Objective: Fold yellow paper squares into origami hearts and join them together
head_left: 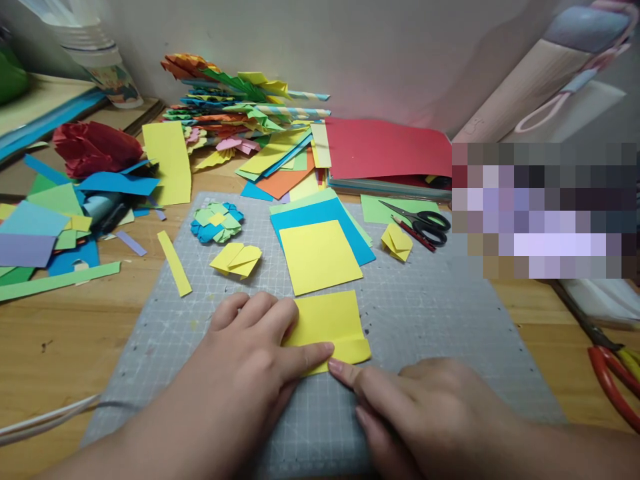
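A small yellow paper square (330, 320) lies on the grey cutting mat (425, 313), its near edge folded up. My left hand (250, 367) rests on its left side, fingers curled and the forefinger pressing along the fold. My right hand (425, 407) comes in from the right with its forefinger tip on the folded edge, the other fingers curled under. Further back on the mat lie a yellow square on blue sheets (320, 253), two folded yellow pieces (236, 259) (397, 241) and a blue-green paper flower (217, 221).
Black scissors (425, 223) and a red pencil lie at the mat's far right. A red sheet stack (390, 150), folded paper models (235, 100) and coloured scraps (50, 227) crowd the back and left. Red-handled pliers (613, 377) sit at the right edge. White cable at lower left.
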{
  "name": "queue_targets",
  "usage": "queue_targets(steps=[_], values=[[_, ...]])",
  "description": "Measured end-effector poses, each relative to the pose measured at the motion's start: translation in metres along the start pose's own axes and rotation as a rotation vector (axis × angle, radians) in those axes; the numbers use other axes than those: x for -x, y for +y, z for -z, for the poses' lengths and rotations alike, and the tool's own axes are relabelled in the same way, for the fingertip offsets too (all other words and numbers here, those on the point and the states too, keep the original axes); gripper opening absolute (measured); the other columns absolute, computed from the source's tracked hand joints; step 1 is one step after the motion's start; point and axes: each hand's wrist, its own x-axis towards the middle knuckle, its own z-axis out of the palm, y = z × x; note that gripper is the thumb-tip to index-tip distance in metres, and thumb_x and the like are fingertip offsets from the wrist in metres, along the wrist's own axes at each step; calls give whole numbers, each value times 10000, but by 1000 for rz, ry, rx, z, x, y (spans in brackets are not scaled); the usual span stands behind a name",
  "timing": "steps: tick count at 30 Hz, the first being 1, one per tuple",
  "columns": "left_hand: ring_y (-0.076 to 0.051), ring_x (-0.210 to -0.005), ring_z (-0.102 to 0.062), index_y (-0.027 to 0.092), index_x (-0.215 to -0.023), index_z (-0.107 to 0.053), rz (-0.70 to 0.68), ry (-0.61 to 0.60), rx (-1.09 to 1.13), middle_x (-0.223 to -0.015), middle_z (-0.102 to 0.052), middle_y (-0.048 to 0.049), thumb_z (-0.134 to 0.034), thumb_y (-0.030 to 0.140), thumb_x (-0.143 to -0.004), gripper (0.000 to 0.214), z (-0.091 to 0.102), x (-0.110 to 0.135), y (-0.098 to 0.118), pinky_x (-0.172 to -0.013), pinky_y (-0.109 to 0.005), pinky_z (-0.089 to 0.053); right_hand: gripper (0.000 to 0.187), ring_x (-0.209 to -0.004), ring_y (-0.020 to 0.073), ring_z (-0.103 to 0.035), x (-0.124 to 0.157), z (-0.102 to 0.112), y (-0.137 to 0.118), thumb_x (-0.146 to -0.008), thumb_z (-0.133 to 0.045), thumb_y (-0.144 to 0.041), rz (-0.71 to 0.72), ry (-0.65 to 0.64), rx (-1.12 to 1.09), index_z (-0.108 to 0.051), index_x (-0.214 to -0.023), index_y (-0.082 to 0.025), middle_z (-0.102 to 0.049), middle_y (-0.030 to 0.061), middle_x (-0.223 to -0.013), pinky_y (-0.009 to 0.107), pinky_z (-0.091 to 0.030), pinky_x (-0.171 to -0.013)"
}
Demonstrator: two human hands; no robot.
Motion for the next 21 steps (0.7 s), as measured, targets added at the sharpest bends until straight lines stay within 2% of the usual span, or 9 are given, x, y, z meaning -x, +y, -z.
queue_targets(steps=[7,11,13,16,21], values=[[-228,-839,-440,476,-1082,-616,3,5,-15,-844,-532,0,-574,242,-866,321,2,-1,1,-760,-378,-287,187,-294,195,-536,7,16,6,-776,-429,-147,-106,-77,123,-614,-800,-157,-575,21,-417,356,-235,-320],[-217,-850,-458,379,-1056,-649,-28,80,-36,-863,-565,2,-558,252,-867,245,-3,2,10,-781,-367,-277,170,-318,189,-550,4,17,7,-747,-437,-136,-54,-82,153,-601,-773,-173,-615,24,-466,351,-227,-349],[-204,-878,-467,304,-1105,-636,-95,99,-80,-915,-597,7,-542,275,-874,251,-8,5,16,-827,-363,-266,166,-344,195,-563,2,18,5,-735,-443,-129,-47,-93,161,-599,-772,-174,-629,25,-492,352,-222,-364],[-191,-953,-451,204,-1220,-579,-247,88,-194,-1036,-626,10,-533,328,-871,373,-16,10,23,-892,-338,-254,168,-338,195,-547,3,20,2,-716,-455,-126,-81,-119,152,-601,-782,-177,-613,9,-475,349,-203,-380],[-187,-1037,-426,165,-1125,-663,-455,104,-476,-1183,-607,-24,-410,202,-911,333,-16,19,31,-862,-299,-302,157,-374,206,-569,3,26,1,-730,-461,-144,-132,-132,133,-591,-797,-201,-628,2,-498,338,-179,-416]])
